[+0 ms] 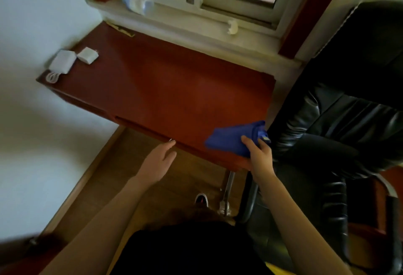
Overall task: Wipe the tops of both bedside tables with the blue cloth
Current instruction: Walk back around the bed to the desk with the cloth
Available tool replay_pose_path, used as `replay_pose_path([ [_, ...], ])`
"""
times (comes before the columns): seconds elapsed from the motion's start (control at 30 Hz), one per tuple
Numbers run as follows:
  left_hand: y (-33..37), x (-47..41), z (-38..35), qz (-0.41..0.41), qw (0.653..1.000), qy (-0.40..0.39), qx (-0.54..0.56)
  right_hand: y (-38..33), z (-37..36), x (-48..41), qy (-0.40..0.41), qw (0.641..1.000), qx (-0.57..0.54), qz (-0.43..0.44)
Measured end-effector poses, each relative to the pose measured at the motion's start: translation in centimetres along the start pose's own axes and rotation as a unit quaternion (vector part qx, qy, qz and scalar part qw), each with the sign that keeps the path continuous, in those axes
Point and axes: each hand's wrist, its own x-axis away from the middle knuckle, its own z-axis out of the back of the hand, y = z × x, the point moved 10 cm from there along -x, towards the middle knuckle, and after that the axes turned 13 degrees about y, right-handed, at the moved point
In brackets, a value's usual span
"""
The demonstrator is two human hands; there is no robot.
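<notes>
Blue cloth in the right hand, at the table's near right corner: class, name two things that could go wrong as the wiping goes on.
1. The two white chargers and coiled cable lie at the red-brown table top's far left end; a sweep by the blue cloth could push them off.
2. The right hand works close to the black chair, which may block its stroke.
</notes>
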Motion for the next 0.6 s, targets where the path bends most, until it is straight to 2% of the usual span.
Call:
replay_pose_path([
  [0.13,2.4,-6.3,-1.7,-0.061,0.997,-0.005,-0.054,2.6,-1.5,-4.1,0.010,0.999,0.035,-0.039],
  [0.27,1.8,-10.6,-5.1,-0.122,0.980,-0.021,-0.155,7.4,-0.1,-6.3,0.089,0.975,0.198,-0.039],
  [0.4,-1.0,-12.3,-8.1,-0.166,0.950,-0.061,-0.257,9.1,1.6,-5.6,0.153,0.956,0.247,-0.030],
  [0.43,-1.3,-12.2,-8.3,-0.177,0.944,-0.059,-0.272,8.7,1.9,-5.5,0.173,0.941,0.291,0.005],
  [0.5,-1.5,-11.9,-8.4,-0.202,0.935,-0.049,-0.288,6.9,1.2,-5.1,0.191,0.872,0.427,0.143],
  [0.57,-1.7,-12.0,-8.4,-0.215,0.931,-0.039,-0.291,5.7,-1.7,-4.8,0.160,0.801,0.504,0.280],
  [0.6,-1.8,-12.3,-8.5,-0.220,0.930,-0.034,-0.292,5.7,-3.3,-5.0,0.132,0.780,0.525,0.314],
])
